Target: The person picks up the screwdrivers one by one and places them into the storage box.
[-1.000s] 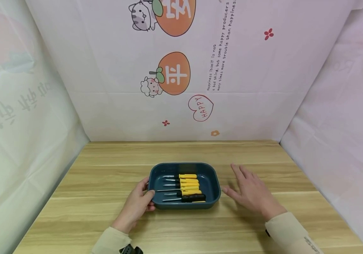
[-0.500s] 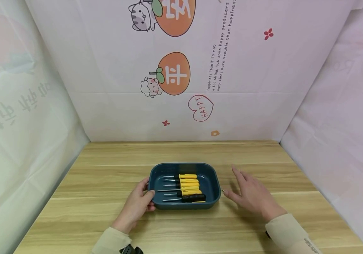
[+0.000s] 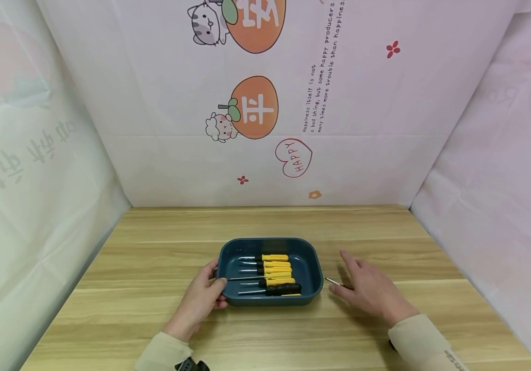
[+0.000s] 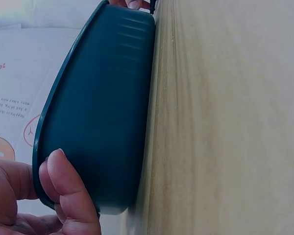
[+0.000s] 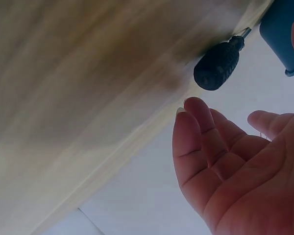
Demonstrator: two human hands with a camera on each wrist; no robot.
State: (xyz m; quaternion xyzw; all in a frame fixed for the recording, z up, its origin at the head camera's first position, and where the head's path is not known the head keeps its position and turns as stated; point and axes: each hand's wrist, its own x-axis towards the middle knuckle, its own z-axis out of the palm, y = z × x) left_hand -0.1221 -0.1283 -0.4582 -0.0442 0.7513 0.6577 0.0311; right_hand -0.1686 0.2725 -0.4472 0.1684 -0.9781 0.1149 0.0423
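A dark teal rectangular tray (image 3: pixel 303 265) stands on the wooden table. Its left end is gripped by my left hand (image 3: pixel 202 294), thumb over the rim and fingers against the outer wall (image 4: pixel 98 103). Inside lie several screwdrivers (image 3: pixel 277 275) side by side, mostly yellow-handled, with one black-handled screwdriver (image 3: pixel 283 289) near the front. Just right of the tray my right hand (image 3: pixel 373 291) hovers with fingers spread loosely. Beneath it another screwdriver with a black handle (image 5: pixel 216 67) lies on the table, its metal shaft (image 3: pixel 335 282) pointing at the tray. No fingers close round that screwdriver.
The wood-grain table (image 3: pixel 265 340) reaches back to a white printed sheet (image 3: pixel 182 170) hung behind it. Further white sheets (image 3: pixel 38 216) enclose the left and right sides.
My right hand has drawn slightly back toward the right and down, and the loose screwdriver's shaft has come into view by the thumb. The left hand and the tray have stayed put.
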